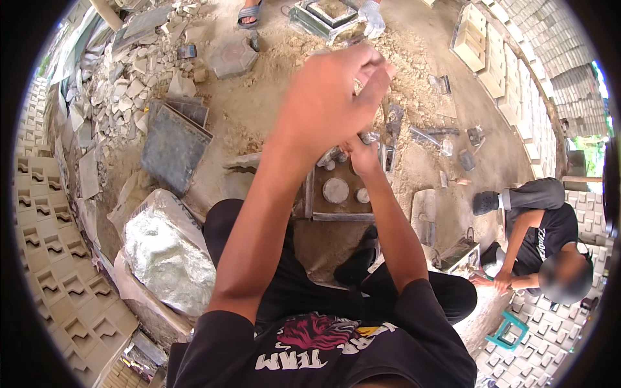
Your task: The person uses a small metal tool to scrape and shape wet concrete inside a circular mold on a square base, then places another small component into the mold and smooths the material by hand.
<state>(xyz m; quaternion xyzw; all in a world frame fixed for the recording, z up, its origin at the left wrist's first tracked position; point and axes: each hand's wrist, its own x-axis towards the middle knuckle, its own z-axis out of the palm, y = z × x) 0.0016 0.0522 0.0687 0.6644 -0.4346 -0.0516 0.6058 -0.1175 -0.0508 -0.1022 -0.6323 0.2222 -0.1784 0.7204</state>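
Observation:
My left hand (333, 94) is raised close to the camera, its fingers curled in and smeared by motion. What it holds, if anything, is hidden. Below it my right hand (361, 154) is closed at the far part of a square mould (343, 216) with a dark metal frame. Small grey metallic pieces show beside its fingers, but what it grips is unclear. Inside the mould, pale round discs (336, 190) stand up from a brown surface. My left forearm covers part of the mould's left side.
Sandy material and tools (427, 137) lie beyond the mould. Dark flat plates (173, 147) and broken rubble lie left, above a shiny plastic-covered sack (169, 252). A co-worker (540, 236) sits at right near a green stool (507, 331). Another person's gloved hand (371, 18) touches a far mould (323, 18).

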